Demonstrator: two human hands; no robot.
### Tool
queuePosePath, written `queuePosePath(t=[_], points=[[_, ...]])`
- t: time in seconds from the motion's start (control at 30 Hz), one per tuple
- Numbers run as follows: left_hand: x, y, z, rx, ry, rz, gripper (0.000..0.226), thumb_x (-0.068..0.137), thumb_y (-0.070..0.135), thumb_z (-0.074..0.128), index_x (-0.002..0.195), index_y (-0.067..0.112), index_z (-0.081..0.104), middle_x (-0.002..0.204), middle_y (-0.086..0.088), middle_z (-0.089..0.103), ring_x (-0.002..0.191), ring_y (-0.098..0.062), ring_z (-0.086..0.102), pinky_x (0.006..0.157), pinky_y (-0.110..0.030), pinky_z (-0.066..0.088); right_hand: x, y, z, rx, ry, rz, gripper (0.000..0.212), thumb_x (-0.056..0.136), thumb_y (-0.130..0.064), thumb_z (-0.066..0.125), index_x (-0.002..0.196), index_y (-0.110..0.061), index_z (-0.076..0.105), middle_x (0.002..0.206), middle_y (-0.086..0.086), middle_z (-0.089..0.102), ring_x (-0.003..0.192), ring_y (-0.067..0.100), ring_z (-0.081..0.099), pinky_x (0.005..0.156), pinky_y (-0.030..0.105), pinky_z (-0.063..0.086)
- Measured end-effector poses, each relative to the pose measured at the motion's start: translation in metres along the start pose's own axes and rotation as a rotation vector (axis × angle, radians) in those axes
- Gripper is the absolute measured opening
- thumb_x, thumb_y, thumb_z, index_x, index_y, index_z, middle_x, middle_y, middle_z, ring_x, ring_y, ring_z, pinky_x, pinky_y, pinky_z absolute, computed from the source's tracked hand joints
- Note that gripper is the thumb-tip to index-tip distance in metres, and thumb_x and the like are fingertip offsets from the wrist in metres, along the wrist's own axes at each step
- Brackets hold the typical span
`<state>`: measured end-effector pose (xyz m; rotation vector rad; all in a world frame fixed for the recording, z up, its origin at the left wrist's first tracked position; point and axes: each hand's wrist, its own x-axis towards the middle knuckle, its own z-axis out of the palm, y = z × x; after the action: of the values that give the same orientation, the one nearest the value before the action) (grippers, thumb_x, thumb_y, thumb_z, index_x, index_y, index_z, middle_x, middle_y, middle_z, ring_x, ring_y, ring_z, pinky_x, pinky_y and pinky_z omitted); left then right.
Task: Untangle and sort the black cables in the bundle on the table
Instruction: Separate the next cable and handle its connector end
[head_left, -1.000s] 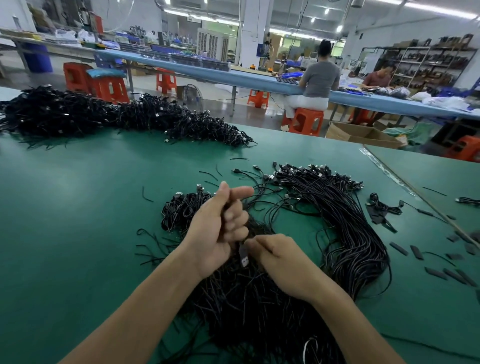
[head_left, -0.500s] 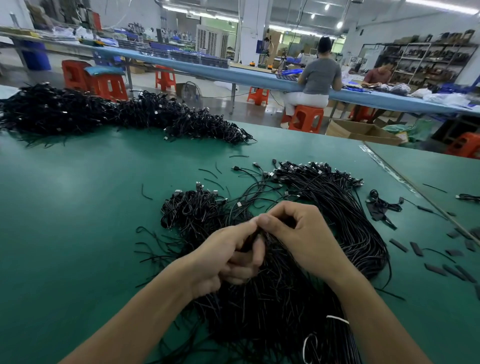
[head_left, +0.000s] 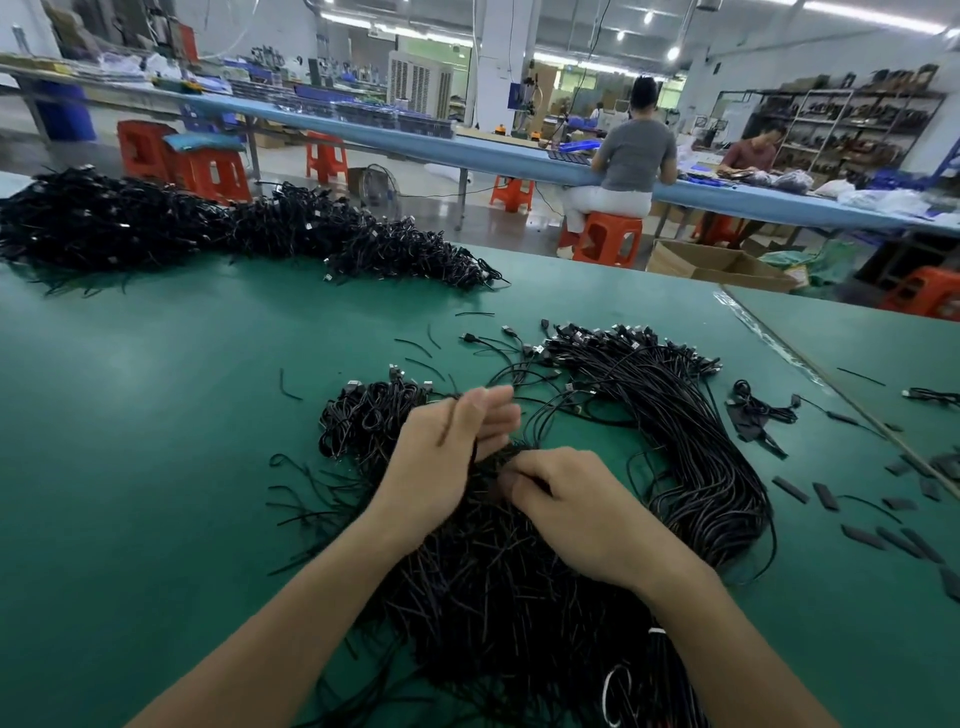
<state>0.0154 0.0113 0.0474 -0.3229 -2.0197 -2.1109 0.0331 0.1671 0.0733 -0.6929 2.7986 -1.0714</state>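
Two bare hands work over the bundle (head_left: 493, 587), a matted mass of thin, matte black cables with frayed loose ends. It lies on the smooth green table (head_left: 156, 415) right in front of the person and runs out of sight past the bottom edge. A white loop (head_left: 618, 691) shows among the strands there. The right hand (head_left: 571, 509) has its fingers curled down into the bundle's top, pinching strands. The fingertips themselves are buried in the black. The left hand (head_left: 447, 457) is blurred, fingers fairly straight and raised, with one thin strand crossing it. I cannot tell whether it grips that strand or the strand only lies over it. The two hands are close, almost touching. To the right a sheaf (head_left: 675, 415) of cables lies combed into one long curve, its plug ends fanned out at the far side. To the left sits one small cluster of coils (head_left: 369, 415), glossy and tightly looped. Along the far left of the table stretches one long heap (head_left: 208, 228), too dense to pick out single cables and cut off at the left. Flat dark strips (head_left: 789, 488) lie scattered at the right, roughly a dozen, some clipped by the frame. Beyond the table stand orange plastic stools (head_left: 605, 239), one open cardboard box (head_left: 717, 265), and a long blue bench (head_left: 519, 156) where two people sit.
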Motion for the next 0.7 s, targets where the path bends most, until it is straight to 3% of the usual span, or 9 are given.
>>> queuePosePath(t=[0.07, 0.1, 0.23, 0.37, 0.47, 0.53, 0.6, 0.7], points=[[-0.005, -0.004, -0.001, 0.37, -0.087, 0.042, 0.034, 0.105, 0.033, 0.041, 0.092, 0.03, 0.072, 0.078, 0.014, 0.072, 0.072, 0.002, 0.067, 0.068, -0.019, 0.053, 0.002, -0.002, -0.004, -0.034, 0.053, -0.029, 0.028, 0.097, -0.025, 0.059, 0.071, -0.018, 0.063, 0.059, -0.009, 0.056, 0.05, 0.005, 0.046, 0.049, 0.019, 0.036], [-0.009, -0.005, -0.001, 0.399, -0.163, -0.026, 0.041, 0.105, 0.035, 0.04, 0.077, 0.03, 0.069, 0.066, 0.013, 0.067, 0.058, 0.0, 0.061, 0.057, -0.02, 0.048, 0.003, -0.002, -0.007, -0.03, 0.08, -0.042, 0.025, 0.095, -0.026, 0.064, 0.07, -0.022, 0.064, 0.061, -0.012, 0.059, 0.054, 0.003, 0.051, 0.052, 0.016, 0.038], [-0.023, 0.0, 0.0, 0.028, -0.339, -0.423, 0.066, 0.107, 0.044, 0.031, 0.059, 0.017, 0.068, 0.047, 0.0, 0.054, 0.035, -0.011, 0.047, 0.036, -0.018, 0.035, 0.005, 0.0, -0.015, 0.162, 0.142, -0.077, 0.02, 0.083, -0.026, 0.079, 0.069, -0.021, 0.066, 0.05, -0.013, 0.056, 0.045, -0.001, 0.044, 0.05, 0.011, 0.034], [-0.019, 0.015, -0.009, -0.554, -0.483, -0.604, 0.06, 0.103, 0.044, 0.04, 0.054, 0.015, 0.056, 0.038, 0.006, 0.033, 0.027, -0.003, 0.03, 0.028, -0.015, 0.026, 0.01, 0.008, -0.012, 0.333, 0.284, -0.034, 0.028, 0.086, -0.044, 0.066, 0.073, -0.02, 0.071, 0.054, -0.005, 0.05, 0.053, 0.008, 0.04, 0.054, 0.032, 0.035], [-0.014, 0.029, -0.011, -0.85, -0.49, -0.532, 0.05, 0.1, 0.042, 0.045, 0.061, 0.014, 0.062, 0.046, 0.007, 0.044, 0.034, -0.002, 0.041, 0.033, -0.013, 0.034, 0.008, 0.009, 0.002, 0.3, 0.211, -0.017, 0.033, 0.095, -0.044, 0.055, 0.067, -0.03, 0.066, 0.051, -0.01, 0.039, 0.05, 0.009, 0.032, 0.05, 0.03, 0.026], [-0.008, 0.034, -0.005, -0.898, -0.296, -0.468, 0.049, 0.098, 0.042, 0.048, 0.069, 0.011, 0.073, 0.058, 0.003, 0.058, 0.045, -0.007, 0.056, 0.042, -0.014, 0.047, 0.007, 0.008, 0.012, 0.218, 0.131, -0.002, 0.041, 0.101, -0.034, 0.054, 0.061, -0.033, 0.059, 0.051, -0.012, 0.04, 0.049, 0.007, 0.031, 0.048, 0.026, 0.026], [-0.003, 0.031, -0.001, -0.82, -0.103, -0.354, 0.046, 0.092, 0.038, 0.05, 0.086, 0.002, 0.078, 0.079, -0.009, 0.072, 0.067, -0.016, 0.071, 0.059, -0.02, 0.058, 0.006, 0.005, 0.018, 0.102, 0.043, 0.002, 0.039, 0.102, -0.032, 0.051, 0.063, -0.035, 0.057, 0.051, -0.014, 0.049, 0.046, 0.006, 0.034, 0.046, 0.023, 0.029], [0.0, 0.014, 0.002, -0.392, -0.009, -0.168, 0.041, 0.101, 0.031, 0.045, 0.109, -0.001, 0.07, 0.1, -0.016, 0.075, 0.094, -0.025, 0.074, 0.081, -0.028, 0.06, 0.003, 0.004, 0.017, -0.067, 0.002, -0.006, 0.027, 0.099, -0.034, 0.05, 0.074, -0.029, 0.058, 0.06, -0.009, 0.056, 0.051, 0.009, 0.046, 0.051, 0.032, 0.038]])
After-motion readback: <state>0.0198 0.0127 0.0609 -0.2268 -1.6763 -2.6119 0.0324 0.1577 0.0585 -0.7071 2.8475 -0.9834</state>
